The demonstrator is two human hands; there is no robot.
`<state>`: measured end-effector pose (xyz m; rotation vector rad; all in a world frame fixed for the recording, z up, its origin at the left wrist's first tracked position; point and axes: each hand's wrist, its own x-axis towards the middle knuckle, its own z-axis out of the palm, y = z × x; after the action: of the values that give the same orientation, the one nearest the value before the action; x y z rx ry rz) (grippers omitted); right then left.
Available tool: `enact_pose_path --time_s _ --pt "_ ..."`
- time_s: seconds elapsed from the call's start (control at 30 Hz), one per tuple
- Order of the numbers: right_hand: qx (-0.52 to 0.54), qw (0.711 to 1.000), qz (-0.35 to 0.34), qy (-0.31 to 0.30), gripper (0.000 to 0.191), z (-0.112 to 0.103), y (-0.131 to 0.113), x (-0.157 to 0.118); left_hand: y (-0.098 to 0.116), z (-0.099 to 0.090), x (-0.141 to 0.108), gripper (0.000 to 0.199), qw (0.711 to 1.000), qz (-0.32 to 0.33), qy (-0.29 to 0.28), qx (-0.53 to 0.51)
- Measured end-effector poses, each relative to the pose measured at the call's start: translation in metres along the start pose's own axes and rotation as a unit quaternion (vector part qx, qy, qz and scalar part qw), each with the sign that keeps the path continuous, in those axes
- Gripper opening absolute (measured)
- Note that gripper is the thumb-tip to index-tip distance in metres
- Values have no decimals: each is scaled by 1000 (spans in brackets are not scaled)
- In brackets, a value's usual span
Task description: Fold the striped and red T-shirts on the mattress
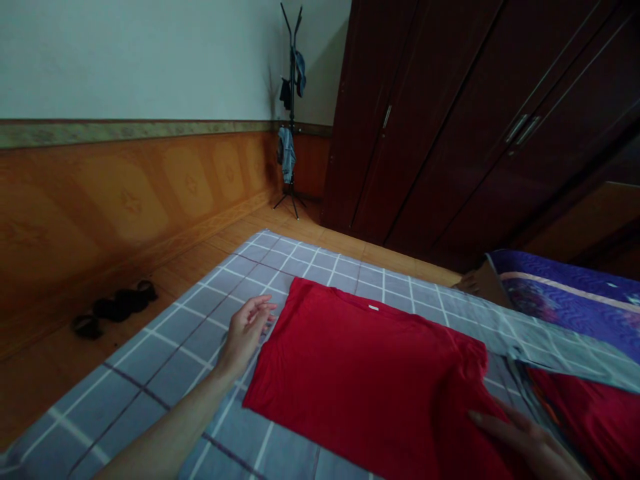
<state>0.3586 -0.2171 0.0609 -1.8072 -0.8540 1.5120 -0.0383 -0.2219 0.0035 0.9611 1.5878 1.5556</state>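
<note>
A red shirt [370,373] lies spread on a grey checked bedspread [200,333], a small white label showing at its neckline. Just left of the shirt, my left hand [247,330] hovers over the bedspread with its fingers loosely bent and apart, holding nothing. On the shirt's lower right part rests my right hand [520,433], thumb on top of the cloth and fingers partly behind a fold, pinching the fabric. The cloth is rumpled near that hand.
More folded red cloth [590,407] lies at the right. Beyond it is a purple patterned mattress [565,287]. A dark wardrobe [425,120] and a coat stand [292,100] are behind the bed. Black items [120,305] lie on the floor at left.
</note>
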Motion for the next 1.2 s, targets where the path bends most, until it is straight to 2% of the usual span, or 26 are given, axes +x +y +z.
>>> enact_pose_path --time_s 0.07,0.13,0.17,0.23,0.3,0.37,0.43,0.47,0.53,0.6,0.77,0.83,0.9,0.97,1.1,1.17,1.2 --pt "-9 999 -38 -33 75 22 -21 -1 7 1 -3 44 998 -21 -20 -47" --pt "-18 993 -106 -55 82 56 -40 -1 13 2 -6 44 992 -59 -61 -97" --pt "-34 986 -146 -73 82 78 -47 0 16 3 -8 44 987 -80 -83 -116" --pt "-114 960 -227 -121 71 128 -56 -2 19 5 -11 46 977 -116 -120 -134" --pt "-239 904 -330 -128 56 179 -53 -10 19 5 -13 48 972 -138 -139 -131" --pt "-402 819 -389 -128 45 219 -39 -23 16 5 -13 48 975 -137 -138 -109" --pt "-501 730 -441 -149 49 243 -18 -35 12 4 -11 47 982 -113 -127 -78" --pt "-528 696 -463 -150 51 247 -6 -40 11 3 -10 47 984 -102 -126 -66" --pt "-543 652 -511 -138 55 243 16 -44 8 3 -9 51 984 -94 -139 -54" --pt "-538 627 -552 -113 57 226 35 -40 7 4 -9 58 981 -98 -158 -46" --pt "-528 561 -636 -44 62 162 68 -14 3 8 -10 64 982 -41 -181 33" --pt "-530 532 -660 -14 64 136 78 -5 2 8 -12 62 980 -1 -178 91" --pt "-538 517 -666 3 67 115 84 0 1 8 -14 59 974 26 -165 156" --pt "-545 524 -655 3 65 104 86 0 2 8 -16 58 963 46 -146 224" --pt "-543 581 -606 -20 36 104 75 -8 2 8 -18 58 922 110 -86 360" --pt "-532 596 -601 -20 27 104 63 -11 3 10 -21 60 915 99 -85 382" --pt "-524 596 -608 -15 26 100 55 -12 3 12 -25 62 920 77 -98 371"
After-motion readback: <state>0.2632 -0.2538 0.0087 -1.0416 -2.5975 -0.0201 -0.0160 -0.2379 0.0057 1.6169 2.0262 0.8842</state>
